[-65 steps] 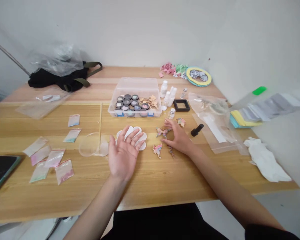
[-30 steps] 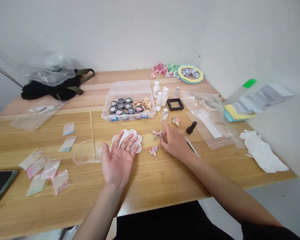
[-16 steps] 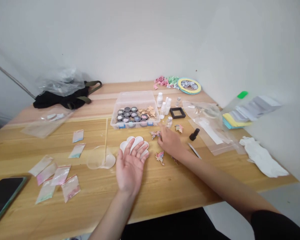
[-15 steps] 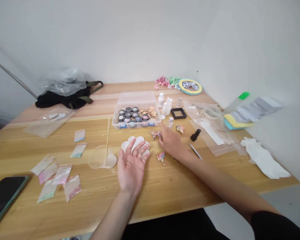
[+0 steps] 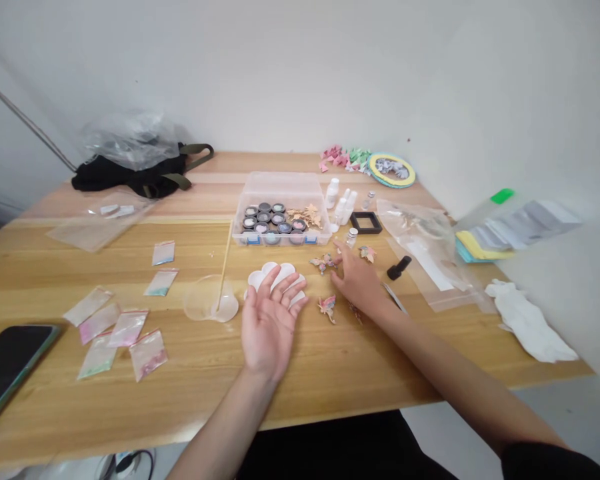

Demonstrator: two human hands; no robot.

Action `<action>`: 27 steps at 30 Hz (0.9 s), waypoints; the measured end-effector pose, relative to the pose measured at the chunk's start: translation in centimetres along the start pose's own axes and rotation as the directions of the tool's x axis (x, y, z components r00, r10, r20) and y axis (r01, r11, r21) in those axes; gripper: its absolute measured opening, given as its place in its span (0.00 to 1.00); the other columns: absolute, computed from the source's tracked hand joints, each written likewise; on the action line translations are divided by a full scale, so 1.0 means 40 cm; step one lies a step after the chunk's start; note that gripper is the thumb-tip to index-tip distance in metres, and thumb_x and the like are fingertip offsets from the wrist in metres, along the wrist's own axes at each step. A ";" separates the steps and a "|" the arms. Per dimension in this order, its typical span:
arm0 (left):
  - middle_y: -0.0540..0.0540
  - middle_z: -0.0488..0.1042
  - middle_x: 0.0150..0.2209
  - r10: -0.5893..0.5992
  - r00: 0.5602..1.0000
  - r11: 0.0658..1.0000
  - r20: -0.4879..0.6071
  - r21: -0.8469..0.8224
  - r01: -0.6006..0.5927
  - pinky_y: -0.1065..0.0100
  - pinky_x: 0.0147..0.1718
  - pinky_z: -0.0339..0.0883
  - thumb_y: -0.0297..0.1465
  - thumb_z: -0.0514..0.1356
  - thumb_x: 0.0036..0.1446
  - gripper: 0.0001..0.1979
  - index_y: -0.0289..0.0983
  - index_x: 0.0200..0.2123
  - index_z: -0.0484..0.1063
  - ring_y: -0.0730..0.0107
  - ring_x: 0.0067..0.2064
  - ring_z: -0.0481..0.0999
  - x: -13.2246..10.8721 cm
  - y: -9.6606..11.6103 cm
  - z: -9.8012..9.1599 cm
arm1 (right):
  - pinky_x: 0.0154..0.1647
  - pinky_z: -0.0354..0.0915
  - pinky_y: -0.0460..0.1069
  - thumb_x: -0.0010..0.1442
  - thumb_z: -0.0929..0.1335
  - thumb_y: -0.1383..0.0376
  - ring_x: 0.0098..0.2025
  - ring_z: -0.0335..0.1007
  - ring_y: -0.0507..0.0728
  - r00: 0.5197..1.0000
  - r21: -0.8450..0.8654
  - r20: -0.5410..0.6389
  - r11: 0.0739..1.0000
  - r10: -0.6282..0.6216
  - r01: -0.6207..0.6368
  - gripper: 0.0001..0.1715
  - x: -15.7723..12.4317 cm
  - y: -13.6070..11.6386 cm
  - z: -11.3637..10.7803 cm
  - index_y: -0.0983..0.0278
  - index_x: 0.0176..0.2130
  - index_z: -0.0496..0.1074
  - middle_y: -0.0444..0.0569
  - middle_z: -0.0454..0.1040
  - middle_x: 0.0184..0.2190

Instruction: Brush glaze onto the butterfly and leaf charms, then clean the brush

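My left hand (image 5: 271, 327) lies palm up with its fingers spread, partly covering a white flower-shaped palette (image 5: 258, 280). It holds nothing. Stretched toward the back of the table, my right hand (image 5: 357, 280) has thumb and index finger apart, just right of a colored butterfly charm (image 5: 323, 263); whether a fingertip touches its wing I cannot tell. A second butterfly charm (image 5: 327, 308) is nearer to me, and a third (image 5: 367, 253) sits beyond the knuckles. Another charm (image 5: 355, 313) is half hidden under the right wrist. Tweezers (image 5: 395, 298) rest beside that forearm.
Behind the hands stands an open clear box (image 5: 280, 237) with small round pots and wooden butterflies. White bottles (image 5: 349, 207) and a black frame (image 5: 366, 223) are beside it. At left are a plastic cup (image 5: 200, 300) with a stick, powder bags (image 5: 129, 327) and a phone (image 5: 13, 367).
The whole view has shifted slightly. My right hand has drawn back a little from the butterfly charm, which now shows more fully. My left hand keeps its palm-up pose.
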State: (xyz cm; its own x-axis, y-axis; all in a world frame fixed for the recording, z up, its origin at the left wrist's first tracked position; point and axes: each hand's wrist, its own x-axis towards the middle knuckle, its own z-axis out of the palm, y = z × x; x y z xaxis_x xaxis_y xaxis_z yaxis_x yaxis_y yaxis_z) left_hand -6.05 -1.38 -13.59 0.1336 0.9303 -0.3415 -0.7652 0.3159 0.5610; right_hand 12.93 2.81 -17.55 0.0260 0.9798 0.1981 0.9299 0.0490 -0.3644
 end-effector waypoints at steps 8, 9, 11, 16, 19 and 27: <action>0.38 0.76 0.46 0.002 1.000 0.999 0.018 0.042 -0.003 0.61 0.44 0.70 0.47 0.48 0.65 0.24 0.37 0.50 0.71 0.59 0.48 0.77 0.008 -0.006 -0.011 | 0.39 0.69 0.52 0.56 0.65 0.69 0.35 0.75 0.57 0.997 0.081 0.080 0.996 0.021 -0.027 0.32 -0.042 0.049 -0.041 0.64 0.61 0.61 0.51 0.80 0.42; 0.38 0.76 0.47 0.004 1.000 0.999 0.025 0.054 -0.006 0.61 0.45 0.70 0.48 0.49 0.64 0.24 0.37 0.50 0.70 0.59 0.49 0.77 0.009 -0.007 -0.013 | 0.38 0.69 0.52 0.56 0.65 0.69 0.35 0.75 0.57 0.996 0.080 0.082 0.996 0.024 -0.030 0.32 -0.040 0.048 -0.040 0.64 0.60 0.61 0.51 0.80 0.41; 0.38 0.76 0.47 0.008 0.999 0.997 0.037 0.074 -0.011 0.61 0.46 0.70 0.49 0.52 0.62 0.24 0.37 0.50 0.70 0.59 0.50 0.76 0.011 -0.008 -0.017 | 0.39 0.69 0.52 0.56 0.65 0.69 0.37 0.75 0.57 0.997 0.071 0.074 0.997 0.025 -0.030 0.32 -0.029 0.041 -0.032 0.63 0.60 0.62 0.51 0.79 0.42; 0.38 0.76 0.49 0.010 1.000 0.997 0.028 0.082 -0.012 0.61 0.46 0.70 0.49 0.55 0.59 0.24 0.38 0.50 0.71 0.59 0.51 0.76 0.016 -0.005 -0.019 | 0.42 0.68 0.55 0.59 0.64 0.68 0.45 0.74 0.63 0.999 0.023 0.031 0.999 0.032 -0.032 0.30 0.006 0.009 -0.012 0.64 0.61 0.62 0.56 0.78 0.45; 0.38 0.76 0.49 0.012 1.000 0.997 0.012 0.079 -0.013 0.61 0.46 0.70 0.49 0.56 0.59 0.24 0.38 0.49 0.72 0.59 0.50 0.77 0.016 -0.004 -0.016 | 0.40 0.67 0.55 0.60 0.64 0.68 0.43 0.75 0.63 0.999 0.013 0.029 0.999 0.031 -0.032 0.30 0.015 -0.008 -0.009 0.66 0.61 0.63 0.56 0.79 0.43; 0.37 0.76 0.49 0.020 1.000 0.995 -0.010 0.102 -0.018 0.61 0.45 0.71 0.48 0.53 0.61 0.24 0.37 0.49 0.73 0.59 0.50 0.77 0.011 -0.005 -0.010 | 0.39 0.65 0.51 0.58 0.66 0.66 0.42 0.74 0.60 0.998 0.095 0.047 0.995 0.036 -0.041 0.30 -0.007 0.003 -0.044 0.63 0.60 0.64 0.51 0.79 0.40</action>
State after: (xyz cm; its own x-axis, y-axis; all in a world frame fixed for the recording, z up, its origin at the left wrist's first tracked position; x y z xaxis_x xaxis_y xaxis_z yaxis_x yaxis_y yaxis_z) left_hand -6.09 -1.12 -14.14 0.1126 0.9345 -0.3377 -0.6989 0.3161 0.6415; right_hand 13.67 2.20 -16.02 0.0425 0.9890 0.1418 0.8890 0.0274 -0.4570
